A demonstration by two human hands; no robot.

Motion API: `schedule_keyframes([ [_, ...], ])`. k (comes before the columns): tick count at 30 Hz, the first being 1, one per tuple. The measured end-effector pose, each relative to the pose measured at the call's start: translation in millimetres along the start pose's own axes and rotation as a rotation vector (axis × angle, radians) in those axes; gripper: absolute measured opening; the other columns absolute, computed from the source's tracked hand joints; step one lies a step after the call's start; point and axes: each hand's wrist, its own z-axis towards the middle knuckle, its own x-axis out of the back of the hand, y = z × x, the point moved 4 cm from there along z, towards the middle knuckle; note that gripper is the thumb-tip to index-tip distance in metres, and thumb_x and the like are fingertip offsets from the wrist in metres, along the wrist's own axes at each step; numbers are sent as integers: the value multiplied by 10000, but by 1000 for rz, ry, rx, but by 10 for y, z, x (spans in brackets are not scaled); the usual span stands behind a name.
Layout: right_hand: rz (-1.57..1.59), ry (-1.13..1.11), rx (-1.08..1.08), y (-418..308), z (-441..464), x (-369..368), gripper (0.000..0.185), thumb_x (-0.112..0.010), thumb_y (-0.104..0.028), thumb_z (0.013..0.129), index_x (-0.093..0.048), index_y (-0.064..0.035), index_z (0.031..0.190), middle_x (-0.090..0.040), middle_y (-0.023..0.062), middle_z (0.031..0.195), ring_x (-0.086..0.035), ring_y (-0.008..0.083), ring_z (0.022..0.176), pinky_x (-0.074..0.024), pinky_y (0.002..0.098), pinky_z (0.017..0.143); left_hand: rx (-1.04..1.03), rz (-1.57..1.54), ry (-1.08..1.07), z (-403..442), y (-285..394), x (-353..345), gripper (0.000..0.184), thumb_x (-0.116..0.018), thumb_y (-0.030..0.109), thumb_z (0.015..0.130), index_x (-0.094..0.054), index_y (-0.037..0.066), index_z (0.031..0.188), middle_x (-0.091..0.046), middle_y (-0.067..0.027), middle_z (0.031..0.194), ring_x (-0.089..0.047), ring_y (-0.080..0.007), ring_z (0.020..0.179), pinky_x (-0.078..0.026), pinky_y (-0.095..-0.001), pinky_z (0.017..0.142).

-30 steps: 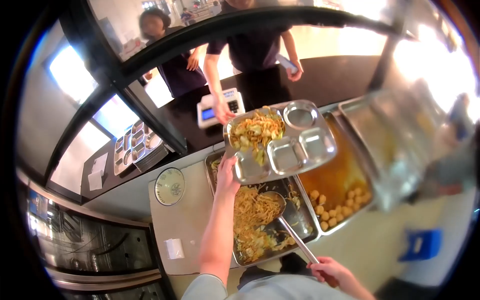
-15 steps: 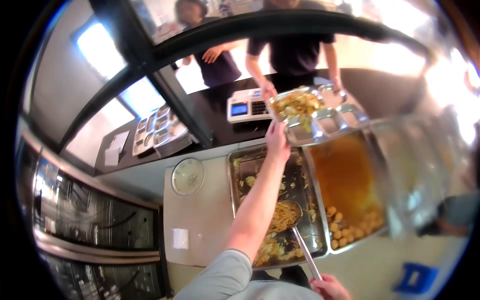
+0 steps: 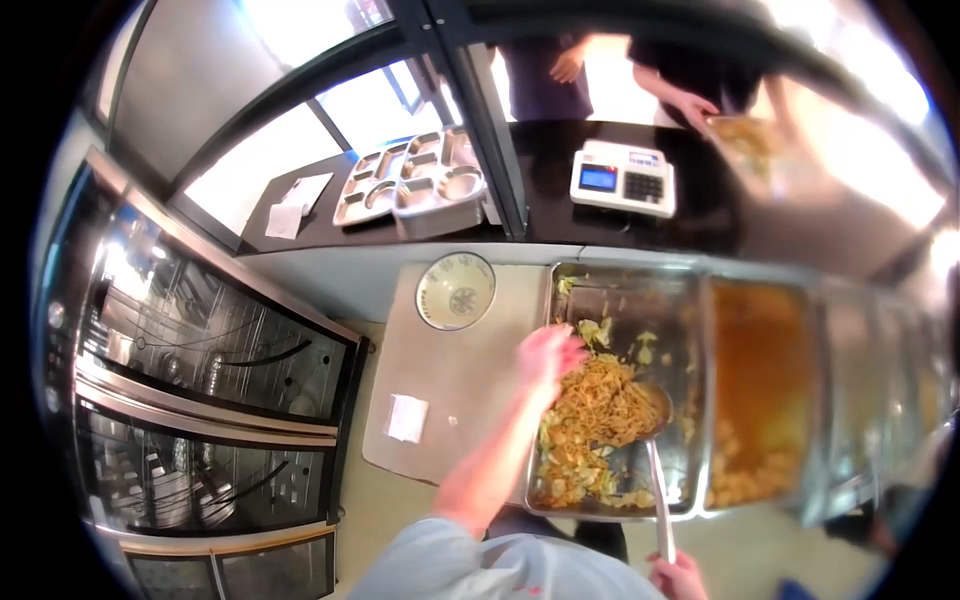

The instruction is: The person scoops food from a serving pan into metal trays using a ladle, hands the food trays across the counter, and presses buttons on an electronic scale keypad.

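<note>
My left hand [image 3: 552,355], somewhat blurred, is over the left edge of a large metal food pan [image 3: 650,290]. Its fingers look apart, with nothing in them. Below and beside it lies a heap of fried noodles [image 3: 600,405] with cabbage pieces. My right hand [image 3: 678,577] is closed around the handle of a long metal ladle [image 3: 657,480]. The ladle's bowl rests in the pan against the right side of the noodles. Past the counter, a person's hand [image 3: 692,108] holds a blurred compartment tray [image 3: 745,145] with food on it.
A patterned bowl [image 3: 456,291] and a folded white napkin [image 3: 407,418] lie on the worktop left of the pan. A pan of brown sauce [image 3: 757,370] stands to the right. On the dark counter are a card terminal [image 3: 622,179] and stacked metal trays [image 3: 412,185]. Glass-fronted cabinets [image 3: 200,320] stand at left.
My left hand has let go of the compartment tray and come back over the food pan. The person has carried the tray off to the right. My view has turned left.
</note>
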Motion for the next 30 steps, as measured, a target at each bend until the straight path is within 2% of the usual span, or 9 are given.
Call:
schedule_keyframes([
  [2,-40,58,-54,52,-15,-50,78,-617,-117,950,-573,-54,964,-550,15,689,-530,128,578,-423,250,507,-67,-26,294,473,-102,1408,33,-603,91,874,-621,69,892,-597,-62,630,-581,-152,484,-477,-287,411],
  [6,-20,175,-18,107,-98,-504,92,-625,-152,952,-565,-82,945,-534,11,639,-512,127,504,-399,245,442,-381,89,548,1114,939,2829,124,-556,182,972,-505,69,965,-556,-34,669,-534,-132,479,-401,-268,399],
  [9,19,291,-60,-37,-294,-1058,68,-593,-155,962,-558,-98,949,-533,5,624,-498,119,463,-387,246,396,-489,117,397,1792,1889,2812,173,-593,187,960,-525,37,1012,-580,-63,712,-541,-142,490,-405,-267,409],
  [15,101,417,-33,-132,-398,-1777,69,-574,-167,971,-568,-98,977,-529,-7,628,-476,92,452,-384,230,391,-372,240,359,2613,2873,2174,309,-584,333,993,-539,28,1006,-600,-75,770,-601,-161,514,-440,-270,388],
  [18,97,422,-21,-50,-381,-1872,123,-569,-185,978,-591,-86,1047,-526,-11,636,-470,88,453,-380,225,392,-420,85,454,2760,3023,2110,326,-597,293,940,-573,-26,1001,-635,-129,777,-609,-184,489,-457,-303,372],
  [22,73,441,-30,-76,-400,-2009,201,-564,-208,987,-612,-74,1130,-523,-12,647,-472,89,459,-377,222,393,-449,542,501,2947,3148,2115,290,-614,237,866,-596,-33,969,-679,-179,849,-651,-202,515,-480,-315,390],
  [23,72,453,-53,-30,-365,-1964,216,-564,-214,989,-615,-72,1144,-522,-13,650,-472,90,461,-375,222,392,-377,679,509,2974,3197,2161,295,-648,222,810,-615,-22,973,-697,-221,926,-709,-274,668,-557,-386,544],
  [26,49,469,-88,127,-258,-1826,203,-562,-204,989,-620,-70,1130,-527,0,637,-472,106,440,-385,238,379,-603,842,647,3582,3178,2504,317,-740,246,811,-554,17,928,-640,-102,686,-598,-172,468,-440,-301,394],
  [30,52,448,-77,354,-174,-1626,218,-563,-196,987,-619,-60,1149,-537,25,619,-478,133,407,-403,261,361,-672,703,577,3606,3291,2542,355,-713,304,870,-530,11,948,-632,-108,724,-582,-174,452,-420,-293,377],
])
